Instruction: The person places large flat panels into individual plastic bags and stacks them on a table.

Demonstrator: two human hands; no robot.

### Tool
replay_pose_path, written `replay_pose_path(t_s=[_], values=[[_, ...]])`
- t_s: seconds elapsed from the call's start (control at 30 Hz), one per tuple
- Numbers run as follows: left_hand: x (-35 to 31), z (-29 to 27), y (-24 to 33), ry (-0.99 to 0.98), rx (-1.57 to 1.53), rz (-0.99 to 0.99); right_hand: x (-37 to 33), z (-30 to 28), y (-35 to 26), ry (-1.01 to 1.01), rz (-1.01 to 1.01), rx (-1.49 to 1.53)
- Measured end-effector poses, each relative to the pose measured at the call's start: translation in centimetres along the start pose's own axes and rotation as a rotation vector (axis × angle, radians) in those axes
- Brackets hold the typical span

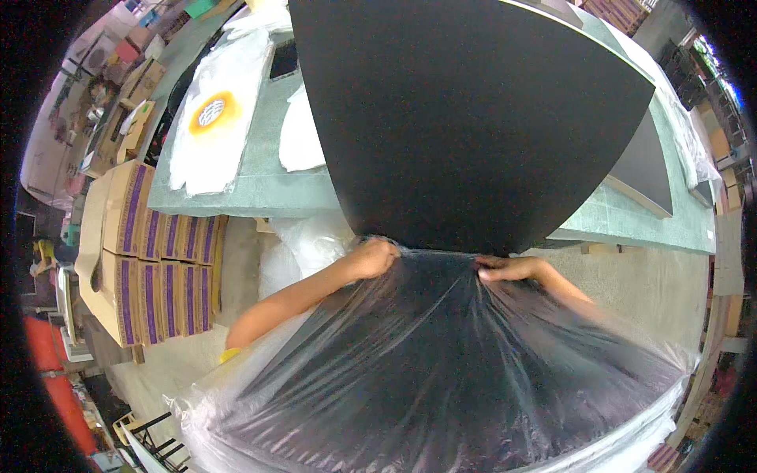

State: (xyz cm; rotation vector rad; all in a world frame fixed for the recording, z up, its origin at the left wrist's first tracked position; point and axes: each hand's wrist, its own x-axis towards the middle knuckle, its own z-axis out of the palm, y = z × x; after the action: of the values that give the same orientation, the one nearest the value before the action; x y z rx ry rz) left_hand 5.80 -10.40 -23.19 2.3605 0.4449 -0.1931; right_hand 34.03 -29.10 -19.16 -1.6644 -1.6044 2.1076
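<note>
Both fists are closed on the clear plastic bag [441,370]: our left hand [374,258] and right hand [509,269] bunch its mouth against the black panel's [473,118] near edge, over the green table [260,185]. We judge the thin film could tear on a corner.

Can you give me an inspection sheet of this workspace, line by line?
Surface: green table, partly covered by a large black panel that overhangs its near edge.
Job's things: black panel; clear plastic bag gathered at the panel's near edge, spreading toward the person.
Clutter: white bags, one with an orange round print, on the table's left; another dark panel at right.
Hands: left hand and right hand both grip the bag's edge at the panel.
Cables: nothing seen.
Surroundings: stacked cardboard boxes with purple stripes at left; concrete floor.
</note>
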Motion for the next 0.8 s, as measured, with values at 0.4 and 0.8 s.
replay_pose_path(t_s=[0.4,0.8], values=[[1.4,-12.6,17.1,0.744,-0.408,0.266,-2.0,0.5,-19.2,0.139,-0.53,0.14],[-0.2,-15.0,15.1,0.355,-0.391,-0.008,-2.7,-0.6,-16.6,0.564,-1.005,0.976]])
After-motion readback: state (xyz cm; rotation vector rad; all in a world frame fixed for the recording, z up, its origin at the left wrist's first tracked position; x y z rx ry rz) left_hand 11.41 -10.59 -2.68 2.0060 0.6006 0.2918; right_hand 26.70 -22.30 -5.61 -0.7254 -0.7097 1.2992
